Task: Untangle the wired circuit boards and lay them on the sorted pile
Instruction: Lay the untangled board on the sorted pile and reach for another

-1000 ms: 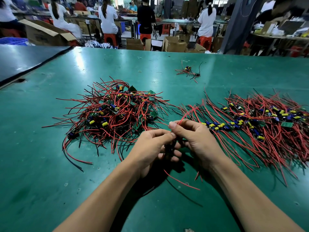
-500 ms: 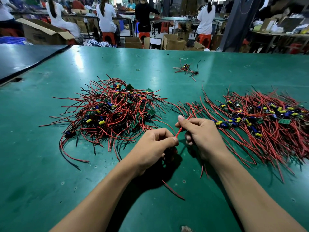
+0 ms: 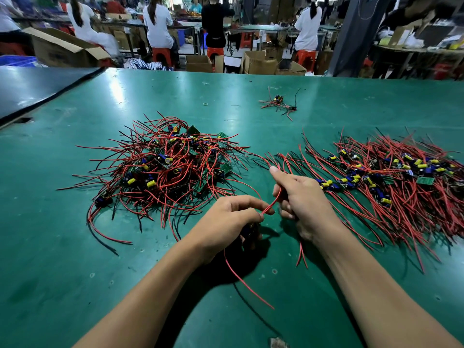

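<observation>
- A board (image 3: pixel 249 232) is gripped in the left hand (image 3: pixel 223 219), between tangle (image 3: pixel 165 169) and pile (image 3: pixel 391 179).
- Its wire (image 3: pixel 272 203) is pinched by the right hand (image 3: pixel 303 202).
- The wire could be torn off if pulled hard.

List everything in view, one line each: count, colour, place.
table: one, green, foreground.
tangled pile: one, red and black wires, green boards, left of centre.
sorted pile: one, mostly red wires, right side.
stray bunch: one, red and black wires, far centre.
small ring: one, yellowish, left of the stray bunch.
cardboard boxes: several, brown, beyond the table.
stools: several, red, beyond the table.
people: several, mostly white tops, background.
wired board: one, dark with red wires, between the hands.
left hand: one, pinches a red wire, board beneath it.
right hand: one, grips red wires, beside the sorted pile.
</observation>
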Demonstrator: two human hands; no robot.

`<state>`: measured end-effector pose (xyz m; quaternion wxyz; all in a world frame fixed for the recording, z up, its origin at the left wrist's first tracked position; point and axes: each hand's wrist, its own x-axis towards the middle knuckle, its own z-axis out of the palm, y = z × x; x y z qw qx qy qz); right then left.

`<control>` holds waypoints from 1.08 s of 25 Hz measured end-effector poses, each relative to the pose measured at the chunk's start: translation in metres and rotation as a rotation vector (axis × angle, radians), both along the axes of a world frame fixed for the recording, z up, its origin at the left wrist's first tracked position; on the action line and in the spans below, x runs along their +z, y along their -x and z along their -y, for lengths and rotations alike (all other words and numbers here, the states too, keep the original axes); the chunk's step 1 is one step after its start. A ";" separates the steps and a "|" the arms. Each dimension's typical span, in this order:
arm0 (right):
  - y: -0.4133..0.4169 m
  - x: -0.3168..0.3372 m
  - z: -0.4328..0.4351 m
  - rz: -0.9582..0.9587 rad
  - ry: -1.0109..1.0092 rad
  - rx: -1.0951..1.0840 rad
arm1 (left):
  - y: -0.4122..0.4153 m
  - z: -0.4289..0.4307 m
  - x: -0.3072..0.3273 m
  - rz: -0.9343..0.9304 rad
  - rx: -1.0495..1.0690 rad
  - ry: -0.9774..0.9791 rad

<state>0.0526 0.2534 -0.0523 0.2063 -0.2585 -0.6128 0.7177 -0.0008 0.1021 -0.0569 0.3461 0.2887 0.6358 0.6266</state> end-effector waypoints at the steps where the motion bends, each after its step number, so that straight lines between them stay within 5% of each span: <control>1: 0.000 -0.001 0.001 -0.008 -0.048 -0.001 | -0.001 -0.001 -0.001 -0.005 0.026 0.005; 10: -0.009 0.002 0.008 0.031 -0.344 0.292 | 0.002 -0.003 -0.007 0.061 0.192 -0.072; 21: 0.001 -0.008 -0.014 -0.020 -0.562 -0.153 | 0.002 0.000 -0.002 -0.105 -0.022 -0.033; 27: 0.006 -0.011 -0.011 -0.154 -0.190 -0.132 | 0.008 0.002 -0.004 -0.110 -0.058 -0.028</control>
